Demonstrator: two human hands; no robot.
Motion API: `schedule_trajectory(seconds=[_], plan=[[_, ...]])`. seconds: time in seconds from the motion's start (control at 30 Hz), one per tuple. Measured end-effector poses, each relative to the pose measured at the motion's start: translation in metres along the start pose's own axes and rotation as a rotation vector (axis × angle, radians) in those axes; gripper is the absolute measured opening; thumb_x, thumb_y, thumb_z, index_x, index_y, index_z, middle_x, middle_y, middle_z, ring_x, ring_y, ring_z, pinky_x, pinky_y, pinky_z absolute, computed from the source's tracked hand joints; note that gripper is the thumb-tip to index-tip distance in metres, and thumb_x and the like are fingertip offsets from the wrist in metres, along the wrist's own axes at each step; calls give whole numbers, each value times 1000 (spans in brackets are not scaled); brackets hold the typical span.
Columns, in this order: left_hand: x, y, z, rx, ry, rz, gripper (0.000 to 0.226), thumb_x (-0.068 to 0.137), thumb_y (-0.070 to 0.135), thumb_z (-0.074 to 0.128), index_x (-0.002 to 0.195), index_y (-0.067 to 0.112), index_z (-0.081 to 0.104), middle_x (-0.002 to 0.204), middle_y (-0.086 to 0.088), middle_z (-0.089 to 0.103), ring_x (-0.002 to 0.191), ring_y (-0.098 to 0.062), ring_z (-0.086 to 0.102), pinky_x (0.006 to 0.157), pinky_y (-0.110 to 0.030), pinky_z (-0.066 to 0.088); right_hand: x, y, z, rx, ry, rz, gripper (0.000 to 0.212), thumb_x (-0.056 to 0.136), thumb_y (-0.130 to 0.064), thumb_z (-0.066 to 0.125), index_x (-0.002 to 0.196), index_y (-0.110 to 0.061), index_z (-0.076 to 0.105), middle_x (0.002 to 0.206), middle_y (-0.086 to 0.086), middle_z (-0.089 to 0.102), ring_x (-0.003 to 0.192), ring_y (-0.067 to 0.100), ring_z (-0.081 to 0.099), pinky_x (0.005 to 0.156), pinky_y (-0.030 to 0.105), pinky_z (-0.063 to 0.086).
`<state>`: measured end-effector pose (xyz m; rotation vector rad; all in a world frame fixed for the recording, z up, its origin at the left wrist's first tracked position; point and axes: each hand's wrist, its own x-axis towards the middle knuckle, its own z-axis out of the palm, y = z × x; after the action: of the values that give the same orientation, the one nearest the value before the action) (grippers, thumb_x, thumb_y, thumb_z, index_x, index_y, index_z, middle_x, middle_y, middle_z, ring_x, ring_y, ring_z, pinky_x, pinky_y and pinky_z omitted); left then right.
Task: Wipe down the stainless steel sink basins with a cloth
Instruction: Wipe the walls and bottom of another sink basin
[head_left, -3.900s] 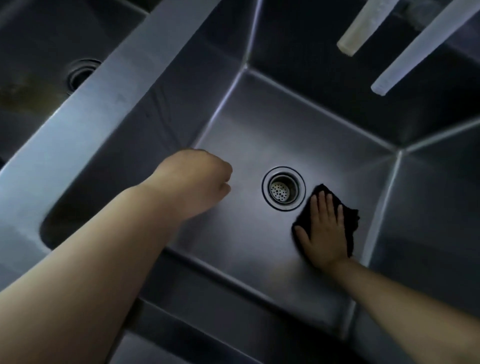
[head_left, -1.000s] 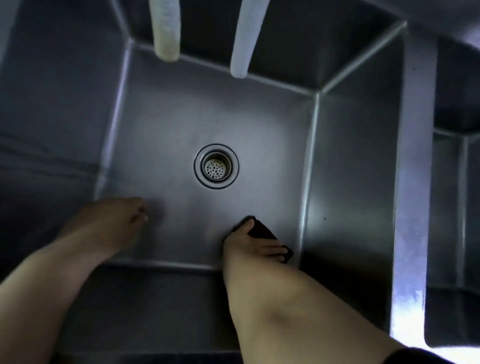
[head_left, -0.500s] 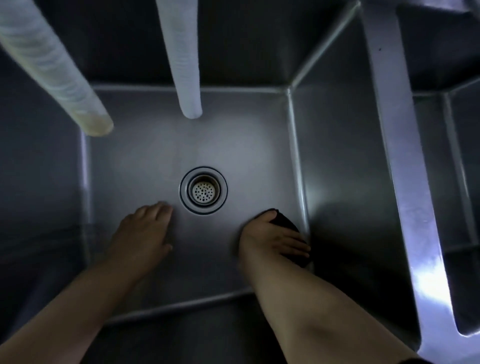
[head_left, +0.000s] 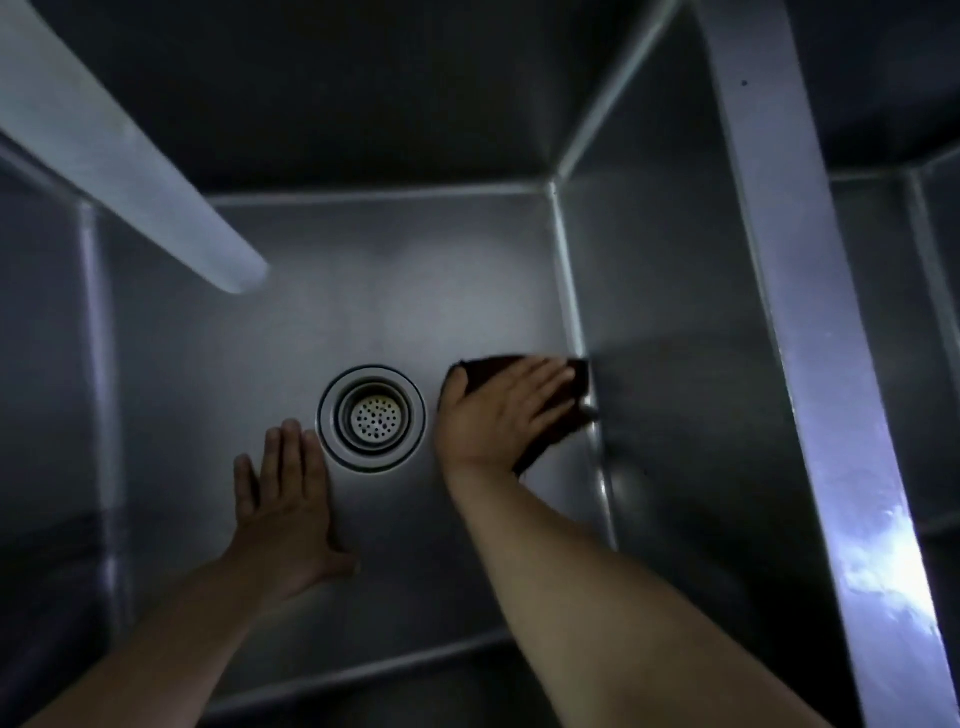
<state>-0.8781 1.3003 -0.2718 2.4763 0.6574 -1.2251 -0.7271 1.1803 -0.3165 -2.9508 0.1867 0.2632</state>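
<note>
1. Basin (head_left: 441, 291) of steel filled most of the view, seen from above; lighting was dim.
2. Drain (head_left: 372, 417) with a round strainer sat on the basin floor, slightly below centre.
3. Right hand (head_left: 506, 413) lay at 3 o'clock of the drain, just beside it, palm down.
4. Right fingers (head_left: 545, 379) were straight and spread, pressing flat on the cloth (head_left: 563, 415); no curl round it.
5. Cloth was dark, flat on the basin floor under the right hand, its far edge touching the seam where the floor met the right wall (head_left: 675, 338).
6. Cloth showed past the fingertips toward 3 o'clock and past the wrist side toward 5 o'clock; the rest was hidden under the palm.
7. Left hand (head_left: 285, 506) lay at 7 o'clock of the drain, fingertips just beside its outer ring.
8. Left fingers were straight and relaxed, thumb out to the side, palm flat on the bare floor; it held nothing.
9. Both forearms were bare and entered from the bottom edge.
10. Pale tube (head_left: 130, 171) hung over the basin, coming from 10 o'clock, its blurred end well above the floor.
11. Divider (head_left: 810, 364) of bright steel ran along the right side, from 1 o'clock to 5 o'clock.
12. Second basin (head_left: 930, 312) showed partly beyond the divider at 3 o'clock.
</note>
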Motion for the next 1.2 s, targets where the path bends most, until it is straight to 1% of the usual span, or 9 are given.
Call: schedule_trajectory(seconds=[0.27,0.47,0.63,0.8,0.87,0.93,1.03,1.1,1.2], plan=[[8,-5,1,22,-73,-19,154,39,79,58,117,11,-56,124,-13,-63,117,-29,-57,84,-44,-47,117,-63,-13,-151,12,-451,90,87,-55,31,146,9,8,154,30,5,145,39,-1,113,51,-12],[7,-4,1,31,-53,-3,154,40,78,60,114,14,-59,122,-10,-65,115,-26,-59,83,-42,-48,105,-93,-8,-188,14,-517,85,89,-52,25,146,8,6,155,29,6,144,39,0,115,53,-5],[5,-4,2,29,-7,26,151,46,75,62,113,16,-60,121,-8,-65,113,-24,-60,88,-41,-45,50,-94,3,-229,-65,-946,74,94,-47,20,149,2,6,157,22,5,146,34,-1,118,51,1],[3,-5,3,6,22,59,150,49,72,65,113,19,-60,121,-5,-66,114,-22,-60,90,-40,-43,26,-46,-3,-154,-235,-1369,67,94,-29,45,150,-5,17,158,14,12,147,26,7,117,40,-8],[1,-6,4,-1,39,66,150,50,71,66,112,19,-60,121,-5,-66,114,-21,-59,92,-41,-42,20,-25,-8,-4,-213,-1354,64,85,-13,61,143,-2,36,152,19,28,140,34,28,117,44,8],[0,-6,4,-7,54,69,150,51,70,67,111,19,-61,120,-5,-66,114,-22,-59,98,-44,-38,13,-9,-12,197,-170,-1189,63,76,-2,70,134,3,48,147,24,36,131,40,40,113,48,27],[-3,-2,4,-7,93,52,152,50,66,71,115,17,-58,126,-9,-61,118,-26,-56,103,-50,-29,-6,2,-18,379,-161,-847,68,75,-6,73,135,4,42,147,22,30,137,32,30,114,38,24],[-6,2,4,15,140,52,150,51,61,75,131,18,-45,140,-15,-49,127,-31,-46,104,-54,-24,-22,0,-18,411,-152,-718,64,76,-8,73,132,4,45,146,21,33,135,29,30,113,32,23],[-10,2,4,27,181,87,139,54,55,77,142,29,-28,141,-16,-45,133,-36,-37,105,-57,-22,-44,-2,-13,232,-215,-946,48,74,-8,71,119,4,60,133,21,51,122,34,49,112,37,28]])
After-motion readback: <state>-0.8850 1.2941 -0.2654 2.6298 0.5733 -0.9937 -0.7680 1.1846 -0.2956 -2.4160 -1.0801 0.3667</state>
